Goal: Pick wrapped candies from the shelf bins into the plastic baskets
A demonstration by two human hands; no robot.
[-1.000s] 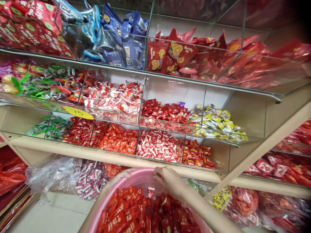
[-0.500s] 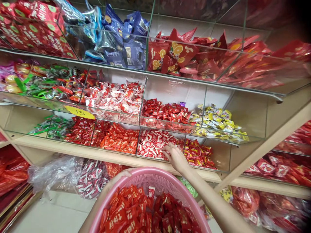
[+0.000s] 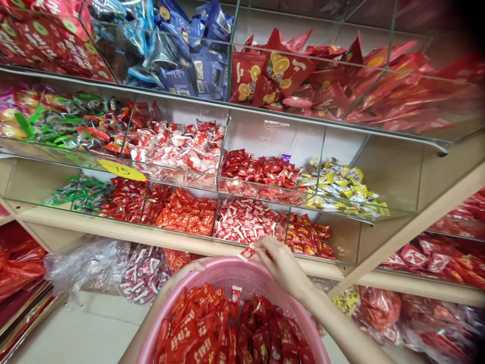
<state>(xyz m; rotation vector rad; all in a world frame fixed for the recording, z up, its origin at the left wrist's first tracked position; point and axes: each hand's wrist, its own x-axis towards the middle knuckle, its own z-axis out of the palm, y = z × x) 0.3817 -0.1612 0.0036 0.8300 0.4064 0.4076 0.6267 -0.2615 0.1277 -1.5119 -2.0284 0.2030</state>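
Note:
A pink plastic basket (image 3: 303,323) is in front of me, with red wrapped candies (image 3: 197,323) on its left side and darker red ones (image 3: 265,333) on its right. My left hand (image 3: 187,270) grips the basket's far left rim, its fingers partly hidden. Just above the far rim, my right hand (image 3: 275,258) pinches red-and-white wrapped candy (image 3: 247,252) between its fingertips. One red-and-white candy (image 3: 236,293) rests against the basket's inner wall. Behind the right hand lies a shelf compartment of the same red-and-white candies (image 3: 246,220).
Glass-fronted shelves (image 3: 182,233) hold several sorts of wrapped candy, with red-orange ones (image 3: 185,212) and yellow ones (image 3: 337,184) among them. A yellow tag (image 3: 123,170) reads 15. Below the shelf, plastic bags (image 3: 89,265) of candy lie on the floor. A wooden post (image 3: 397,232) slants at right.
My right hand has come back from the red-and-white candy compartment to above the basket's far rim, with candy now in its fingertips. My left hand stays on the rim.

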